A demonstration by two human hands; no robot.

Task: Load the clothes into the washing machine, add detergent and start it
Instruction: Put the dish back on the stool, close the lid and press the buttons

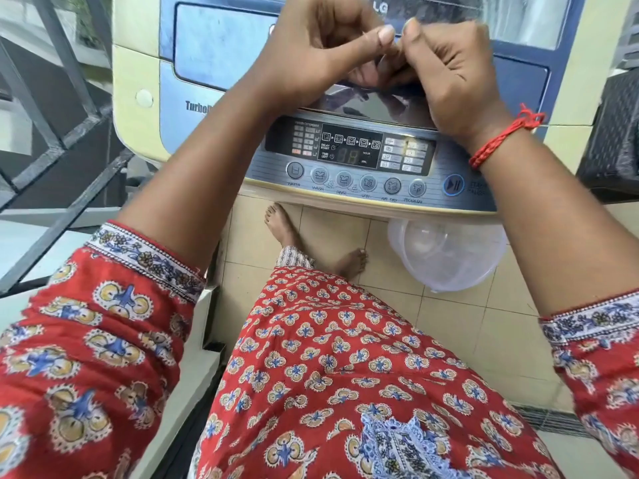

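Your red flower-printed cotton dress (345,392) fills the view nearest to you. Above the closed blue-and-cream top-loading washing machine (207,57), your left hand (311,53) and right hand (449,74) are curled, thumbs nearly touching; whether they pinch something, I cannot tell. No clothes are visible. The round blue start button (453,184) seems not yet pressed.

My two hands, left hand (311,53) and right hand (446,74), one washing machine (214,63), seven round buttons on its control panel (363,164), as far as I can make out, one clear plastic bowl (446,254), one red thread bracelet (501,140), my two bare feet
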